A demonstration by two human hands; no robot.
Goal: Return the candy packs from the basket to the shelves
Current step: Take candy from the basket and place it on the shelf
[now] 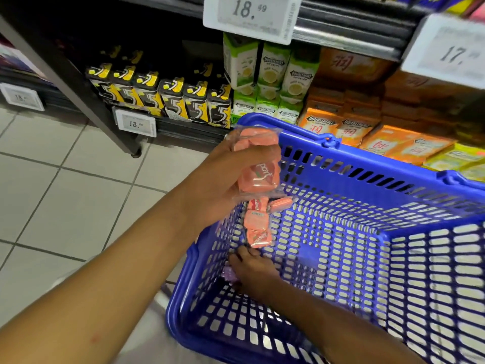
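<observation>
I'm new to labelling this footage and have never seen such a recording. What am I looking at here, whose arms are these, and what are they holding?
No machine here: a camera worn on a person's head looks down at their own arms in a shop aisle. The left hand grips a clear pack of pink candies above the blue basket. The right hand reaches inside the basket, beside more pink candy packs; something purple under it is too hidden to name. Behind stand shelves of gum boxes with price tags.

Blue basket (341, 143) — salmon-pink candy packs (258, 174)
</observation>
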